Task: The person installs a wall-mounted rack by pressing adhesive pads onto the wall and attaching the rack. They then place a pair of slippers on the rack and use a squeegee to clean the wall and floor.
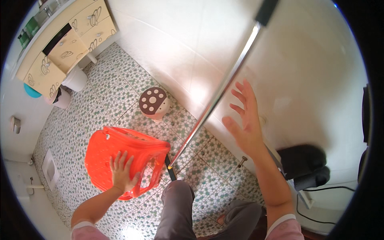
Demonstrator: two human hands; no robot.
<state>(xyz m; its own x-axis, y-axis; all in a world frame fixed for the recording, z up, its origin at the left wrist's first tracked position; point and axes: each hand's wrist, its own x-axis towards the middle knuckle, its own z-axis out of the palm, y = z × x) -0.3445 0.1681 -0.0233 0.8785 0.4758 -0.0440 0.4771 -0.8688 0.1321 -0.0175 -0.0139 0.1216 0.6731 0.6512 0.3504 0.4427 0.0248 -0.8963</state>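
My left hand (123, 173) lies with spread fingers on an orange-red plastic chair (98, 160), whose back has a wide opening. To the right of the chair, a long metal pole (211, 105) with a black grip (266, 12) slants up and to the right. At its lower end is a narrow dark bar (171, 170) on the floor, which looks like a squeegee head. Beside the pole, my right hand (249, 124) is raised with its fingers apart, apparently not touching it.
A small stool (153, 102) with a brown, white-dotted top stands by the white wall (160, 36). Farther left are a cream cabinet (66, 52) and a white bin (76, 79). A squat toilet (51, 170) is at the left. Dark slippers (304, 162) hang at right.
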